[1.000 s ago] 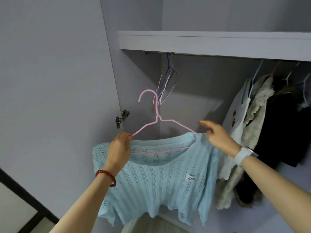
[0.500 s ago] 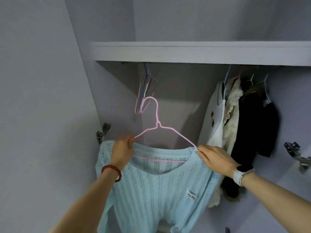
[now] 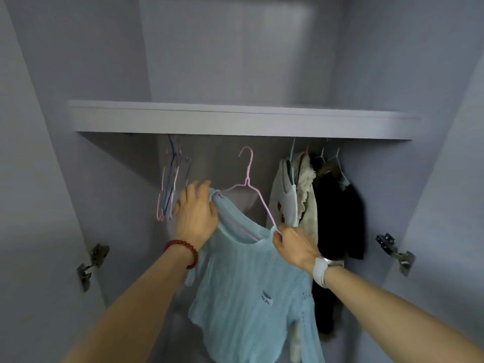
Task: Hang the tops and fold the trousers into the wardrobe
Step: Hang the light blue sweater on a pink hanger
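Presently, pink hanger (image 3: 255, 197) carrying blue top (image 3: 248, 284) is pinched at both shoulders: left hand (image 3: 196, 216), right hand (image 3: 293, 244). Hook stands above grips, below shelf (image 3: 235, 119); rail hidden.

A pale blue openwork-knit top (image 3: 251, 297) hangs on a pink hanger (image 3: 258, 195) beside white (image 3: 286, 203), cream (image 3: 306, 189) and black (image 3: 337, 216) garments in a lilac-grey wardrobe (image 3: 235, 119).

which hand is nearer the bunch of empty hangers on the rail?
Left. The left hand grips the blue knit top right beside the empty hangers. The right hand pinches the top's other shoulder, across the pink hanger, by the hung clothes.
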